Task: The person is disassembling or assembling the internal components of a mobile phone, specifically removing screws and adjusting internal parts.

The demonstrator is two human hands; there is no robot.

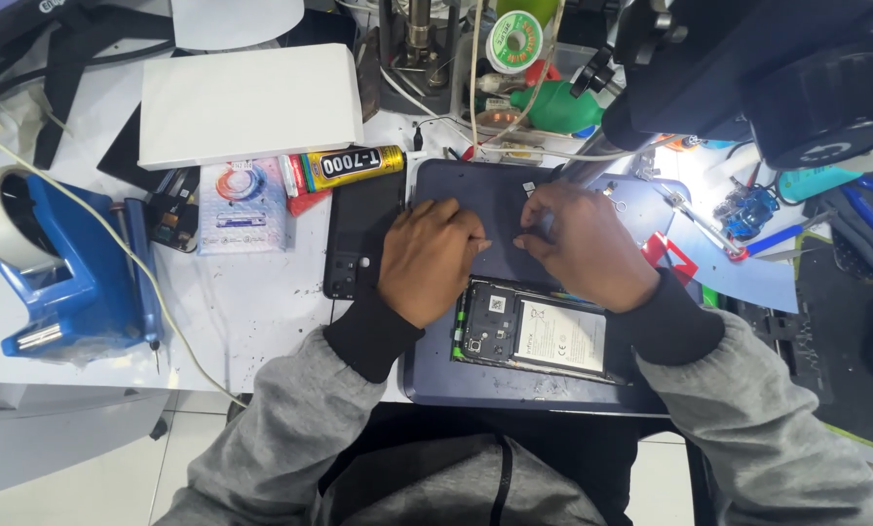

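- The dark blue, flat, smooth rubber work mat [456, 380] lies on the white worktop [251, 302], and everything here is placed from it.
- The left hand [427, 258] rests on the mat near its middle. Its fingers are curled in and pinched at the tips, but what they pinch is too small to see.
- The right hand [578, 244] rests just beside the left one on the mat. Its fingers are bent down and pressed together over something small that I cannot make out.
- The opened phone with its back off [534, 336] lies flat on the mat, just under both hands, closer to the person. It shows a pale, smooth, box-shaped battery and a dark part with tiny green edges.
- The black, shiny, flat phone back cover [359, 234] lies on the worktop, touching the left edge of the mat.
- The yellow and black soft glue tube [349, 166] lies beyond the mat's far left corner.
- The white, flat cardboard box [251, 102] sits farther back than the tube.
- The big blue, hard plastic tape holder [66, 268] stands well to the left of the mat, with a grey roll on it.
- The thin, light blue sheet [739, 273] lies to the right of the mat.
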